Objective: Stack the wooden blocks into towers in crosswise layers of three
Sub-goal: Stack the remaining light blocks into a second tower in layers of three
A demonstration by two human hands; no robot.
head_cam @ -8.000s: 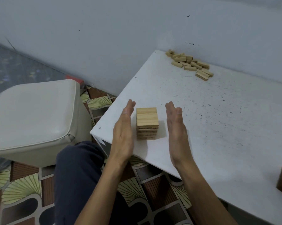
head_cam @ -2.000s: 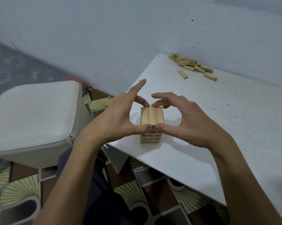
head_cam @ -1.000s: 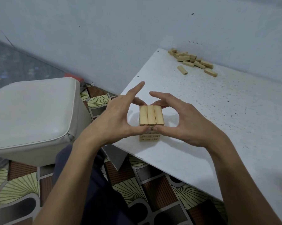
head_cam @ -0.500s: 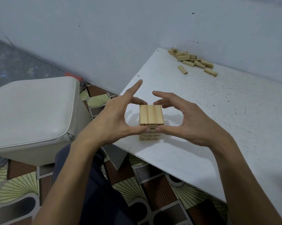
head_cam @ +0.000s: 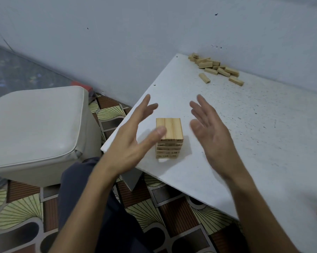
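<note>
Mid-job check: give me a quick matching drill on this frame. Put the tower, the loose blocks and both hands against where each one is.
Things
1. block tower
2. loose blocks
3. left hand
4. right hand

Places and states
A. open, right of the tower, apart from it
B. far corner of the table, against the wall
C. by the table's near edge, between the two hands
D. open, left of the tower, thumb overlapping its top layer in this view

Pairs: 1-C; 2-B; 3-D; 4-A
</note>
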